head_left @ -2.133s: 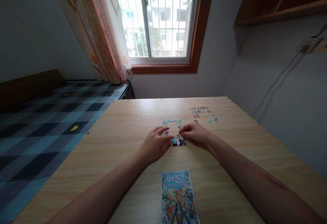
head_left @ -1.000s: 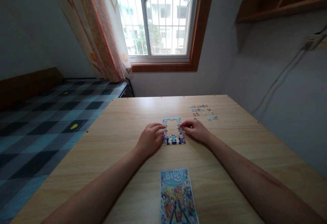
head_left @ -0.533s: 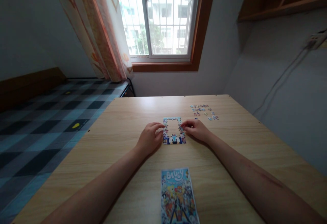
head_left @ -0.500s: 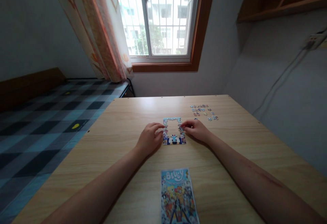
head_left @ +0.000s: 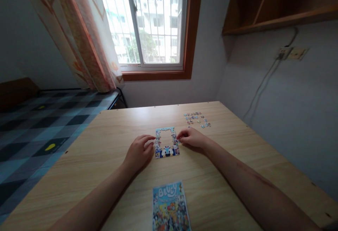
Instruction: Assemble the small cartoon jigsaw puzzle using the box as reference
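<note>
A partly joined jigsaw puzzle (head_left: 169,152) lies flat on the table, its border laid as a rectangle around a bare middle. Blue and white cartoon art fills its near edge. My left hand (head_left: 139,153) rests at the puzzle's left side, fingers stretched toward the edge and thumb apart, holding nothing. At the right side, my right hand (head_left: 192,138) has its fingers bent and pinched together by the border. A small bluish puzzle piece seems to be at those fingertips, mostly hidden. Loose puzzle pieces (head_left: 193,114) lie beyond my right hand in rough rows.
A sheet or box lid marked "Bluey" (head_left: 171,210) lies nearest me on the wooden table (head_left: 111,129). Left of the table is a bed with a checked cover (head_left: 66,118). A wooden shelf (head_left: 277,20) and a cable (head_left: 260,83) are on the right wall.
My view has turned to the right and tilted a little, so everything sits further left in the picture. Both hands stay close to the puzzle's sides, with little visible movement.
</note>
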The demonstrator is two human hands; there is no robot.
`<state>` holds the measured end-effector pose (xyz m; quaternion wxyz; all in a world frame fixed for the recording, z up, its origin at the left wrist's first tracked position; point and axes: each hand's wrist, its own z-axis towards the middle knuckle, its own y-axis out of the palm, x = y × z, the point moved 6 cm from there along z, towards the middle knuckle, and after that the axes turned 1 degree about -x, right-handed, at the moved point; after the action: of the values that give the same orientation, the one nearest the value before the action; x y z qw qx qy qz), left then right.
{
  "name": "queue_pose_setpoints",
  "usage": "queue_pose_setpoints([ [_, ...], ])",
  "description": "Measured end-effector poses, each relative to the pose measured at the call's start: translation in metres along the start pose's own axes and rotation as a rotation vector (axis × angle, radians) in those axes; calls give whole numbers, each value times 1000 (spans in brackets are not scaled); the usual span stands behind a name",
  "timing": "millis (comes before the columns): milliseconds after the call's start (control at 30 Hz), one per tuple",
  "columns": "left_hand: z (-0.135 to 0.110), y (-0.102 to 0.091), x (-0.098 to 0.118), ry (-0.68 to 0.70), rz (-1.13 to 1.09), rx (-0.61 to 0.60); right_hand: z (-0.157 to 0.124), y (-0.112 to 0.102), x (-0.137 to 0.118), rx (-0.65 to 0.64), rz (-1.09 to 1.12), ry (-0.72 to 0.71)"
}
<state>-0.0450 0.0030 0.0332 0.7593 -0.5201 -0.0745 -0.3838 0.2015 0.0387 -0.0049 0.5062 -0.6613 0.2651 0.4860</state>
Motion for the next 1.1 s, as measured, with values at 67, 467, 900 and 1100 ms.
queue_pose_setpoints([
  [67, 0, 0, 1, 3, 0, -7, -3, -5, -5, -73, -27, 11],
  [467, 0, 0, 1, 6, 4, -20, -23, -88, 21, -206, -457, 210],
  [900, 1, 0, 1, 8, -3, -23, -21, -143, 38, 612, -814, 131],
  [1100, 0, 1, 0, 15, -6, -14, -19, -113, 33, 685, -861, -76],
])
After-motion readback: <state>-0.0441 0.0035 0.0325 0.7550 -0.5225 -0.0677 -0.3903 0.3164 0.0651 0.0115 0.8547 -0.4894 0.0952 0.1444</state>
